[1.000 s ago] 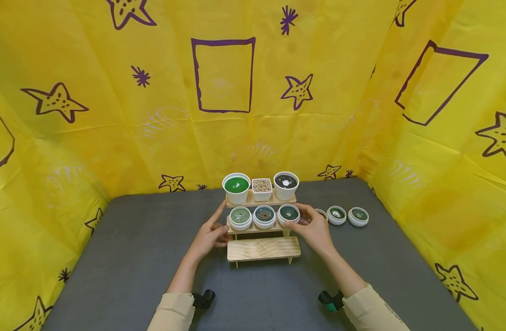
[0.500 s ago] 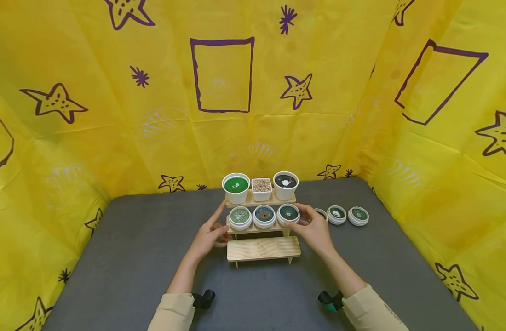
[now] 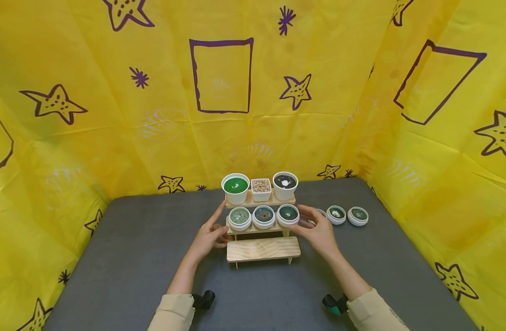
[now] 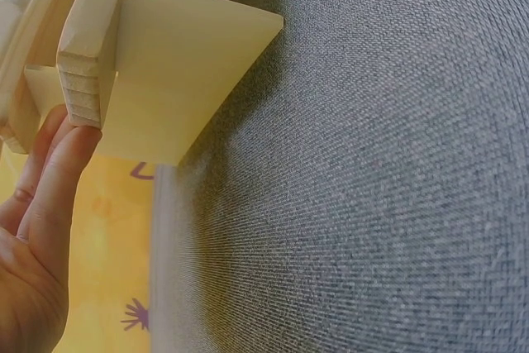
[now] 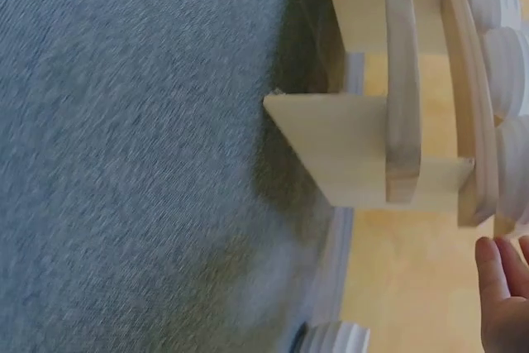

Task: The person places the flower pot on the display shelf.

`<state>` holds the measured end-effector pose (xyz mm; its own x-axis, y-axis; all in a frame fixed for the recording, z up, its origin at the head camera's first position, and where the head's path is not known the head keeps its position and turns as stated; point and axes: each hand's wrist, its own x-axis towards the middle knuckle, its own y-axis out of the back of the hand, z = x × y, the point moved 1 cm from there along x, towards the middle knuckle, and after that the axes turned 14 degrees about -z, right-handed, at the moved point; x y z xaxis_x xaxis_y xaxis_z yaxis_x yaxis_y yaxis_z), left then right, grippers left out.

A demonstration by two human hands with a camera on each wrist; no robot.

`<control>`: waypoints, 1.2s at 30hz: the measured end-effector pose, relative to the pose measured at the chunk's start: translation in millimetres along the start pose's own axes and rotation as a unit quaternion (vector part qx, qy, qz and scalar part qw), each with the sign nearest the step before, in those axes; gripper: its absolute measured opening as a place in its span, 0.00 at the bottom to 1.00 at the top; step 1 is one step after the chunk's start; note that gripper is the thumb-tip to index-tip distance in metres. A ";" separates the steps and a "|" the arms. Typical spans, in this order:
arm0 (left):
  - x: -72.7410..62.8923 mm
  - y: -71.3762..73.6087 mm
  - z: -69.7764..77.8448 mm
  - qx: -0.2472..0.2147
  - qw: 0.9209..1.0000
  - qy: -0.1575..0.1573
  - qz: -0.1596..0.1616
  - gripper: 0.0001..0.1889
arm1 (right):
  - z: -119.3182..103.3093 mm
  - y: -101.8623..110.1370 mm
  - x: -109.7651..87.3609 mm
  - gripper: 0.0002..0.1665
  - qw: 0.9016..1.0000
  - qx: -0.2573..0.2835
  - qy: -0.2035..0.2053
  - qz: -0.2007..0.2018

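Observation:
A wooden three-step stand [image 3: 263, 249] stands mid-table. On its middle step sit three ribbed white pots: a pale green one [image 3: 239, 216], a blue-grey one with a brown spot [image 3: 263, 214] and a dark green one [image 3: 288, 213]. My left hand [image 3: 205, 236] rests on the stand's left side, index finger stretched up to the top step. In the left wrist view, fairly straight fingers [image 4: 62, 167] touch a step's end. Beside the dark green pot is my right hand [image 3: 319, 231], thumb close to its side. The right wrist view shows its fingers [image 5: 493, 266] apart from the pots.
The top step bears a bright green cup [image 3: 236, 185], a square cup of pebbly bits [image 3: 261, 186] and a dark cup with a white mark [image 3: 285, 181]. Right of the stand are two small pots [image 3: 336, 214] [image 3: 358, 215] and another half hidden behind my right hand. Yellow cloth walls enclose the table.
My right hand has loosened from the dark green pot and drawn slightly to the right. The pot stays on the middle step, and my left hand has kept its place.

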<state>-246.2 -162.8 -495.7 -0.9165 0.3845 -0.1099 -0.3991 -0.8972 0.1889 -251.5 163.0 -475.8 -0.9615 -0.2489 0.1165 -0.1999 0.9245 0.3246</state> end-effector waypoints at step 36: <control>1.3 -0.3 -0.5 0.003 1.000 -0.002 0.002 0.39 | 53.2 116.1 -15.6 0.31 0.966 -0.107 -0.101 0.213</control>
<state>-247.2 -162.1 -496.4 -0.9182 0.3817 -0.1055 -0.3955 -0.8973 0.1960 -269.8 289.6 -489.9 -0.9695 0.2223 0.1029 0.2443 0.8441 0.4773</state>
